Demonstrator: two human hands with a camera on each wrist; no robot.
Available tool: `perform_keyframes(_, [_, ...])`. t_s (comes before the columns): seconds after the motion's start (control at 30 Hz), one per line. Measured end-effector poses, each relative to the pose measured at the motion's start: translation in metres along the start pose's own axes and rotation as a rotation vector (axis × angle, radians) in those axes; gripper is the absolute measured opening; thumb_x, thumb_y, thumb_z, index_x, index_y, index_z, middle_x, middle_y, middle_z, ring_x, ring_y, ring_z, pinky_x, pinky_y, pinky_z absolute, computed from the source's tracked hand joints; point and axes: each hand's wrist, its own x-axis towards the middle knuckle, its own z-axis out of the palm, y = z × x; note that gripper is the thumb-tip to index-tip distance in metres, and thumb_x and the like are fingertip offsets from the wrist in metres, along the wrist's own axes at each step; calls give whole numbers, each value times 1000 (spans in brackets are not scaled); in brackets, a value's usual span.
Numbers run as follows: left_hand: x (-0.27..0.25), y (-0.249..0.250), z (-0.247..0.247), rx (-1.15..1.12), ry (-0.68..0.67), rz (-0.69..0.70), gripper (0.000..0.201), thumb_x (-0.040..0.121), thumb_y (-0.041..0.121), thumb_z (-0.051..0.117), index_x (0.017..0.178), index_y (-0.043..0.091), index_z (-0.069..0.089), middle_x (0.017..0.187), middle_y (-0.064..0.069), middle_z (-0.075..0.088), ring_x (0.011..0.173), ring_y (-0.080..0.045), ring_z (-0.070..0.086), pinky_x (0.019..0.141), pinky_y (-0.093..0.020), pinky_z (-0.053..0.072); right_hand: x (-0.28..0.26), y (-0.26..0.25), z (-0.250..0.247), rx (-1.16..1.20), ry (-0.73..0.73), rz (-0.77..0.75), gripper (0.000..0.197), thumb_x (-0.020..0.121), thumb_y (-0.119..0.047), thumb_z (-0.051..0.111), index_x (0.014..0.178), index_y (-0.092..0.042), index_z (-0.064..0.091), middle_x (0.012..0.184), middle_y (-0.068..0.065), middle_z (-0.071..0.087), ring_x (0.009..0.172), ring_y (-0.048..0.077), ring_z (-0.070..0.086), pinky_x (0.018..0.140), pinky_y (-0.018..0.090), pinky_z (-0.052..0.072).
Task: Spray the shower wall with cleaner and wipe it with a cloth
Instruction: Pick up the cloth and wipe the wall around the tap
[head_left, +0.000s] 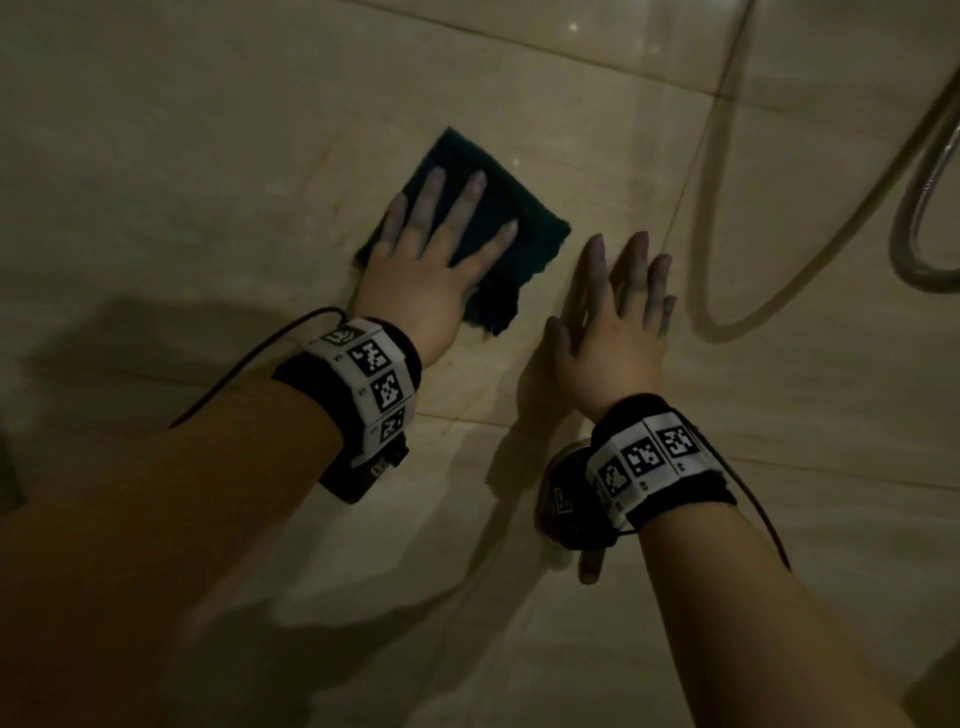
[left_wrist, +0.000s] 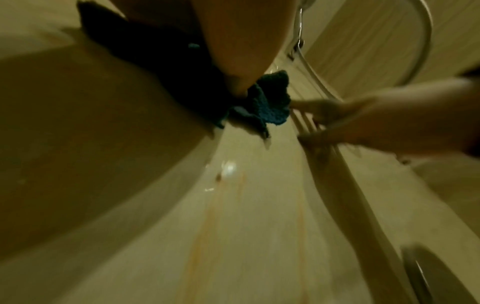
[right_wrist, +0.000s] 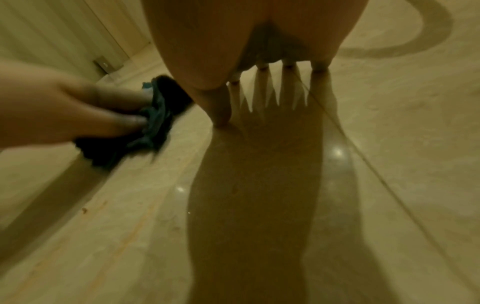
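Beige tiled shower wall (head_left: 208, 130) fills the head view, dimly lit, with thin grout lines crossing it and hard shadows of both forearms in the lower half of the frame. Near the centre, slightly upper left, a dark teal cloth (head_left: 493, 228) lies flat against the tile. The left hand (head_left: 431, 270) presses on it with fingers straight and spread, palm over the cloth's lower left part; nothing is curled round the fabric in this view. In the left wrist view the cloth (left_wrist: 270, 102) bunches out from under the heel of the hand, its edge ragged.

Just right of the cloth, not touching it, the right hand (head_left: 618, 322) is laid flat on bare tile, fingers extended and slightly apart, holding nothing. The right wrist view shows its fingertips (right_wrist: 262, 66) meeting the wall, their reflections running down the glossy surface, and the left hand (right_wrist: 78, 111) on the cloth (right_wrist: 155, 115) at left centre of that frame.

Both wrists carry black bands with white coded marker tiles, left (head_left: 371, 387) and right (head_left: 647, 457), each trailing a thin black cable. At the right edge of the head view a metal shower hose (head_left: 924, 171) hangs in a loop, with its shadow on the tile beside it.
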Motion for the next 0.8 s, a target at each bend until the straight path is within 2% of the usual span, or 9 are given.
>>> perform_keyframes(0.17, [-35, -2, 29, 57, -135, 30, 69, 100, 33, 31, 143, 37, -23, 144, 2, -40, 143, -34, -22, 112, -45, -20, 1, -16, -3, 175, 126, 17, 71, 94, -25, 48, 152, -25, 7, 160, 12, -8, 147, 31, -11, 121, 40, 2])
perform_keyframes(0.23, [-50, -8, 39, 49, -134, 85, 69, 96, 33, 37, 147, 36, -11, 155, 1, -23, 144, -33, -10, 113, -44, -16, 8, -24, -6, 170, 170, -29, 68, 95, -25, 46, 152, -23, 9, 160, 12, -6, 148, 31, -9, 120, 37, 1])
perform_keyframes(0.3, [-57, -15, 40, 84, -118, 111, 65, 91, 34, 38, 148, 35, 6, 159, 0, -3, 142, -31, 3, 114, -42, -10, 16, -29, -9, 136, 135, -31, 66, 98, -25, 41, 152, -25, 4, 160, 9, -10, 147, 29, -12, 119, 35, -2])
perform_keyframes(0.33, [-56, -19, 38, 104, -137, 121, 65, 92, 34, 37, 148, 37, 2, 159, 1, -7, 142, -29, -1, 113, -39, -13, 19, -30, -9, 117, 113, -20, 65, 98, -24, 38, 152, -27, 1, 160, 8, -12, 147, 28, -14, 119, 35, -4])
perform_keyframes(0.4, [-50, -25, 32, 90, -183, 130, 71, 98, 31, 35, 141, 42, -20, 148, 6, -35, 141, -25, -20, 108, -35, -26, 19, -30, -9, 67, 92, -12, 65, 99, -25, 34, 152, -27, -4, 159, 7, -16, 147, 28, -16, 120, 37, -5])
perform_keyframes(0.47, [-35, -30, 22, 97, -166, 90, 73, 100, 28, 33, 138, 42, -28, 139, 7, -46, 141, -26, -28, 111, -36, -26, 17, -27, -8, 20, 65, -20, 64, 101, -30, 31, 151, -28, -9, 159, 6, -18, 146, 27, -18, 121, 38, -5])
perform_keyframes(0.6, [3, -36, -12, 30, -67, -14, 70, 101, 18, 34, 146, 41, -15, 156, 1, -29, 144, -30, -23, 116, -39, -13, 16, -26, -10, -4, 36, -13, 65, 100, -33, 31, 150, -29, -10, 159, 5, -20, 146, 26, -19, 120, 36, -4])
perform_keyframes(0.7, [13, -34, -22, 38, -57, -13, 70, 100, 17, 35, 147, 41, -12, 157, 0, -26, 145, -30, -22, 116, -40, -12, 17, -35, -14, 58, 47, 27, 68, 97, -27, 40, 151, -27, 0, 160, 6, -14, 147, 27, -16, 120, 36, -2])
perform_keyframes(0.8, [3, -31, -14, 53, -72, -34, 77, 99, 12, 37, 145, 41, -17, 155, 0, -30, 144, -30, -25, 113, -40, -17, 18, -44, -21, 141, 99, 45, 64, 94, -24, 45, 150, -24, 13, 159, 10, -1, 147, 28, -6, 120, 35, 4])
